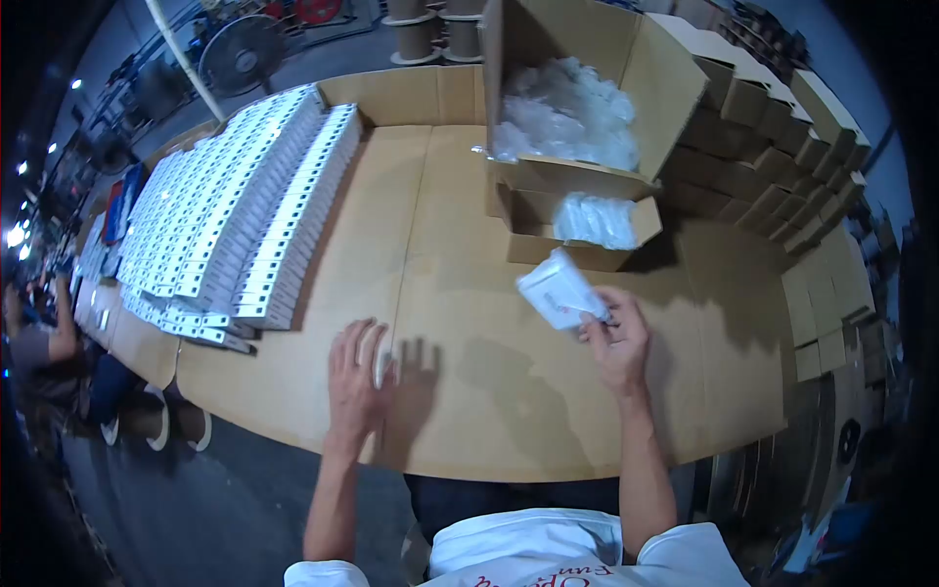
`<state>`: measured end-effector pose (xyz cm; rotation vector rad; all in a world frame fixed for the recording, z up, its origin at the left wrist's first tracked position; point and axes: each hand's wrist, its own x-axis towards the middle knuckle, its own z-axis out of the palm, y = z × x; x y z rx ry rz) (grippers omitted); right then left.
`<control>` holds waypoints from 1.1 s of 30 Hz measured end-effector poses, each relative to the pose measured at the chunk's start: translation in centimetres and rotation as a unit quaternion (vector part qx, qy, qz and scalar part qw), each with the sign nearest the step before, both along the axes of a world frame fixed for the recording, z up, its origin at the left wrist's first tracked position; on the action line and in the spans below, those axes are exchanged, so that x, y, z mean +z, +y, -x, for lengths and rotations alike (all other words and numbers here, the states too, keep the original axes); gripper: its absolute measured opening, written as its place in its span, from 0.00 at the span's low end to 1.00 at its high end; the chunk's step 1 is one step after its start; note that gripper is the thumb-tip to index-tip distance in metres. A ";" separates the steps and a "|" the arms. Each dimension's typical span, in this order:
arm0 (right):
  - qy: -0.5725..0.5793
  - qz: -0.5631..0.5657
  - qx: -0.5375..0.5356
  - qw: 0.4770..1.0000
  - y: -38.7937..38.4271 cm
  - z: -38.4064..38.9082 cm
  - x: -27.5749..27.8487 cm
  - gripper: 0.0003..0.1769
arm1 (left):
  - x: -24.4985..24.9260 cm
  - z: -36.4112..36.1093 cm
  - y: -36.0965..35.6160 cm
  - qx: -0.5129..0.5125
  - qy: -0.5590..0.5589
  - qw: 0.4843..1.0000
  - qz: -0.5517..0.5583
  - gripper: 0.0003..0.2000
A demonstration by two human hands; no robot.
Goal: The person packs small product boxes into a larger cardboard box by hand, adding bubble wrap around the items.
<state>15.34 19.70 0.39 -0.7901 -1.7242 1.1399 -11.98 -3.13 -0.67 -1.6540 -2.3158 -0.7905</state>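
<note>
Between the thumb and fingers of my right hand (618, 338) is a flat white packet (559, 292) with small printing, tilted above the cardboard-covered table (469, 391). My left hand (359, 377) hovers over the table with its fingers apart and nothing in them, casting a shadow to its right. Just behind the packet stands a small open cardboard box (533, 247) with several clear plastic-wrapped pieces (595, 221) inside. Farther back, a large open carton (675, 88) is full of crumpled clear plastic bags (567, 108).
Long rows of small white boxes (225, 196) are stacked at the left. Cardboard boxes (763, 147) are piled high at the right. A fan (243, 57) and large spools (416, 37) stand beyond the table. Another person (59, 352) is at the far left.
</note>
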 end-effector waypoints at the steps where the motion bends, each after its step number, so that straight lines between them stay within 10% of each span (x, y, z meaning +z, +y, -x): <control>1: 0.029 -0.016 -0.017 0.999 0.8 0.5 0.3 0.18 | 0.4 1.9 -1.0 0.036 0.042 0.998 -0.004 0.30; 8: 0.006 -0.149 -0.092 0.985 6.8 4.8 0.7 0.17 | 1.8 13.6 -6.8 0.179 0.166 0.970 -0.001 0.39; 19: -0.209 -0.338 -0.158 0.904 10.1 7.0 -0.1 0.18 | -3.8 18.0 -9.2 0.158 0.192 0.968 -0.032 0.25; 33: -0.455 -0.198 -0.227 0.838 11.9 9.9 0.6 0.18 | -2.3 15.9 -11.8 0.167 0.203 0.959 -0.102 0.22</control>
